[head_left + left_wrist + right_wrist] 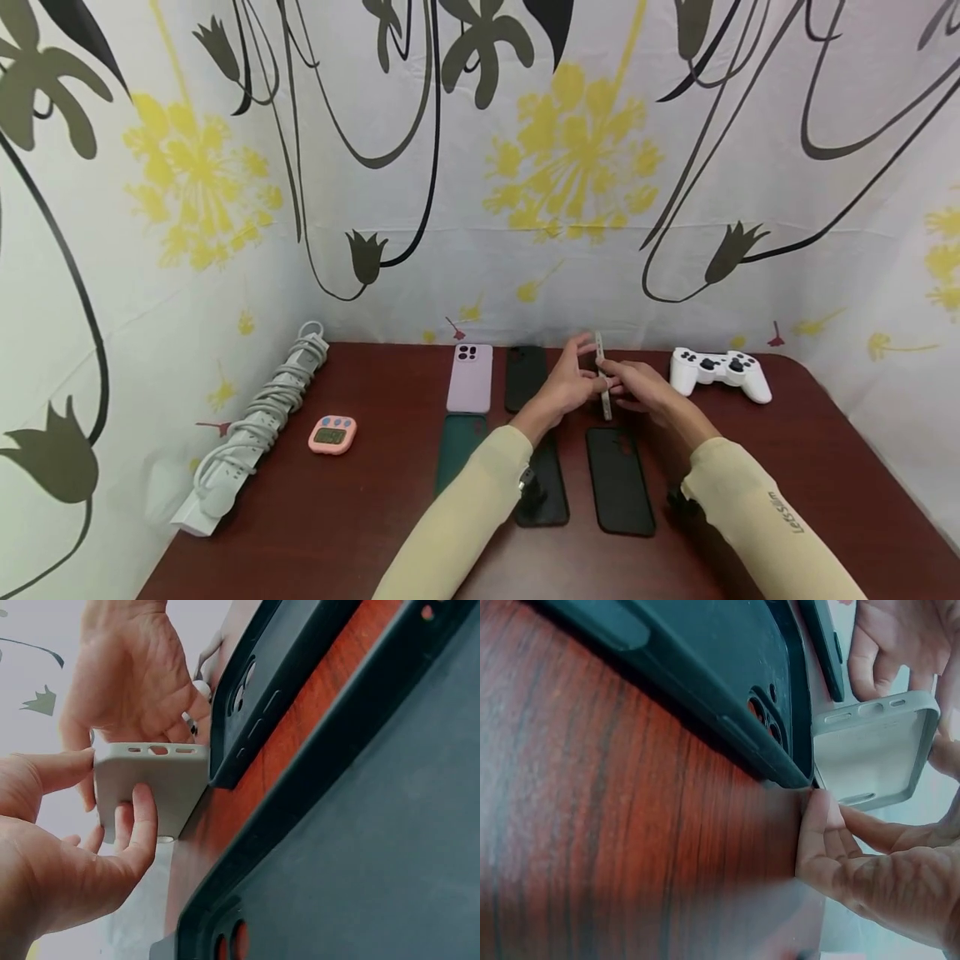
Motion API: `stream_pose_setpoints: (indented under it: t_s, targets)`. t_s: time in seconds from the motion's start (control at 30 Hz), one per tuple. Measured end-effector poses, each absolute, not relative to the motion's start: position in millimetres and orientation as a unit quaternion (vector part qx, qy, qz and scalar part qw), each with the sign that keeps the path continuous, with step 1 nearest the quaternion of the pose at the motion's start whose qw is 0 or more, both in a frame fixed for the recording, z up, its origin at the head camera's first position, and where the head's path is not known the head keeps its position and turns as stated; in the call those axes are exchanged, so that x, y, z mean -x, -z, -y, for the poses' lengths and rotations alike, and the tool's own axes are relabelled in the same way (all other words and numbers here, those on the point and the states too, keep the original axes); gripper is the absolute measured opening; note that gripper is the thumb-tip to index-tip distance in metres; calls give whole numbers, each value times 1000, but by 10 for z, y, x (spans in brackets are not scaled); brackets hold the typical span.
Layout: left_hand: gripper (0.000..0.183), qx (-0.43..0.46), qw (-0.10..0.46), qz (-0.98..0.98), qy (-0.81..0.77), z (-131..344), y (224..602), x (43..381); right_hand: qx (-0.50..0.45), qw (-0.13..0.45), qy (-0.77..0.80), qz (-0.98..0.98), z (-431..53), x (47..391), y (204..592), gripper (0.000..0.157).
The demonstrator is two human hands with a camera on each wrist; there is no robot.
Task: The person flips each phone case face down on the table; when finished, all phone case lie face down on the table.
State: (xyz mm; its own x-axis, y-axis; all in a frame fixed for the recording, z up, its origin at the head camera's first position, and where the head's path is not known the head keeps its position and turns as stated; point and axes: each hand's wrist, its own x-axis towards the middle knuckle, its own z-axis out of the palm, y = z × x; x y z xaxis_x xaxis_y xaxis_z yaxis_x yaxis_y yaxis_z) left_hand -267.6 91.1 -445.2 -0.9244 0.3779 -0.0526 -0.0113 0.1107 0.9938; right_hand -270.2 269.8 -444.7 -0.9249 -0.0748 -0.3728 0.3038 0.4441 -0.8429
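A light grey phone case [603, 375] stands on its long edge near the back of the table, between both hands. The left wrist view shows the outer back of this case [154, 784] and its port cutouts; its hollow inside faces the right wrist view. My left hand [564, 390] pinches it, thumb at an edge and fingers against the back. From the other side my right hand [648, 387] grips its edge with the fingertips. A black case [621, 483] lies in front of the hands. Under the left forearm is another black case [553, 492], partly hidden.
Left of the hands lie a lavender case [470, 379], a dark case [523, 375] and a teal case [459, 450]. A white game controller [718, 373] rests at the back right. Farther left are a pink timer [332, 435] and a cord-wrapped power strip [258, 425].
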Motion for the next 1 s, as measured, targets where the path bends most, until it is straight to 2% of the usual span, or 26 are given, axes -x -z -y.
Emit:
stream_pose_setpoints:
  t_s: [0.23,0.4,0.73,1.0]
  targets:
    - [79,-108,182,-688,-694,-891,4515,2665,-51,185,537,-822,-2717,2703,4462,79]
    - [73,-80,216,-669,-706,-894,4554,2677,-49,167,538,-825,-2723,2680,4449,78]
    - [58,-62,219,-681,-696,-954,4557,2679,-85,125,571,-807,-2717,2621,4444,71]
    - [55,-53,211,-679,-701,-925,4580,2701,-89,150,624,-762,-2703,2589,4403,72]
